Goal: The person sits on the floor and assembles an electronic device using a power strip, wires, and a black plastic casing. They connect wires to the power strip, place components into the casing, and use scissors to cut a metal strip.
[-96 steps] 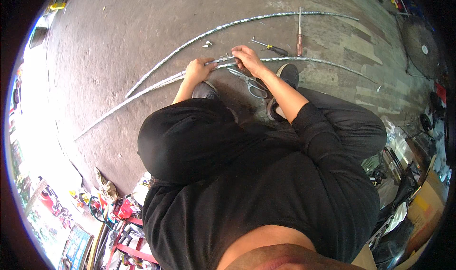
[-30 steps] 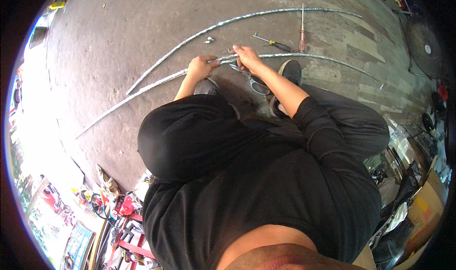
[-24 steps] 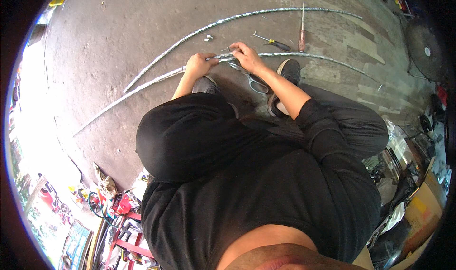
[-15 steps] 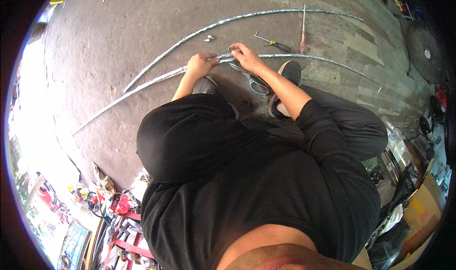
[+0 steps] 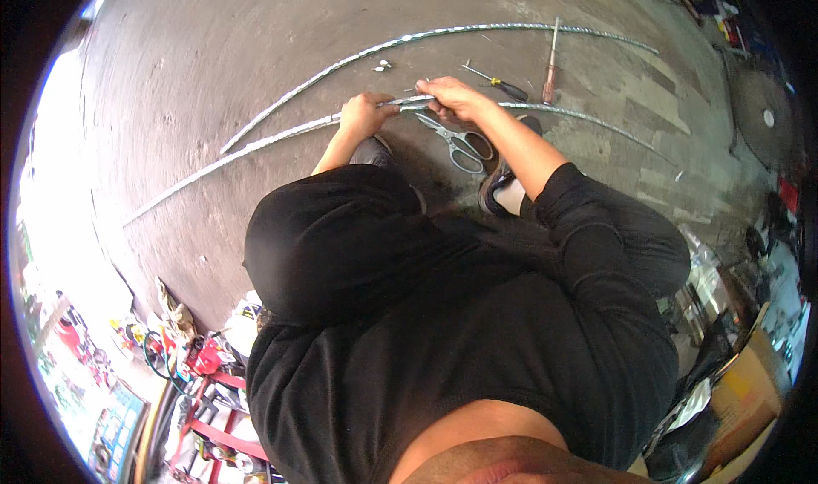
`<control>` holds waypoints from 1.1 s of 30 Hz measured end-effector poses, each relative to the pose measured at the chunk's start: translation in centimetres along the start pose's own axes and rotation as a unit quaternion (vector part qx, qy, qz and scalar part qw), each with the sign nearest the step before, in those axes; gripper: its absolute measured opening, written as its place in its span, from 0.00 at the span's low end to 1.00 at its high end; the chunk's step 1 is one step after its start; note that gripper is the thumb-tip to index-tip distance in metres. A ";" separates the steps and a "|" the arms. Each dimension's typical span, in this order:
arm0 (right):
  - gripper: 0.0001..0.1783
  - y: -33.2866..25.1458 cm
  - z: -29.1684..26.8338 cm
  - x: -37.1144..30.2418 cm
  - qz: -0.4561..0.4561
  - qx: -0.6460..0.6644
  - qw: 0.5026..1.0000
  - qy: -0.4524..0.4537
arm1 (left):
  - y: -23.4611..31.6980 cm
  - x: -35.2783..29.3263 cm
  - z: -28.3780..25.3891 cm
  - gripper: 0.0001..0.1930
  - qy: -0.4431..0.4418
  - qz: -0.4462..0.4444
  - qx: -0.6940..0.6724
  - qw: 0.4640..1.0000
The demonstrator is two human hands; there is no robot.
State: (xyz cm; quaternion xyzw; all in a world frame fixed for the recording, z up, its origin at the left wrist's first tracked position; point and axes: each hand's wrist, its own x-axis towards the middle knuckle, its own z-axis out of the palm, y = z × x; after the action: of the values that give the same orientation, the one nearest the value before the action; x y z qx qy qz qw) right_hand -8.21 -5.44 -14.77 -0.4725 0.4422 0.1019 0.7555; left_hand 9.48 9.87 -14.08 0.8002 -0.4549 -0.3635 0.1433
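Head view: the nearer silvery strip (image 5: pixel 294 131) stretches across the floor (image 5: pixel 213 66), with the fingers of the left hand (image 5: pixel 365 118) and the right hand (image 5: pixel 460 100) clamped on its middle. Scissors (image 5: pixel 445 133) lie just beside it; farther out, a screwdriver (image 5: pixel 509 89) and a second strip (image 5: pixel 409 37) rest on grey-brown ground, paler patches showing rightward. Dark fan (image 5: pixel 757 122) at the right edge; jumbled clutter (image 5: pixel 206 358) lower left, near bright daylight.

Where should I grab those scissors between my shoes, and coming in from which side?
Probably best by the handle loops, coming from your body's side: the scissors lie with those loops toward you, while the blades point away and left, toward the long silvery rod.
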 end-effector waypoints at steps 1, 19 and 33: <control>0.17 -1.8 -0.3 -0.4 0.014 -0.082 0.997 0.010 | -0.2 0.1 0.0 0.18 -0.002 0.008 -0.002 1.000; 0.17 -2.1 -1.3 7.9 -0.270 -0.315 0.905 0.096 | 0.7 -0.7 -0.5 0.18 0.011 0.051 -0.005 0.999; 0.13 3.2 -0.8 -3.9 -0.231 0.215 0.947 0.065 | 1.2 0.5 -0.7 0.18 0.015 0.054 -0.019 0.998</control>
State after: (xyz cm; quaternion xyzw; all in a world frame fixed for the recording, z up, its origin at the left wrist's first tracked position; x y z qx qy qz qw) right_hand -12.82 -3.36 -13.92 -0.3939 0.3804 -0.2042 0.8114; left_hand 9.40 8.71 -13.15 0.7771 -0.4882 -0.3517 0.1846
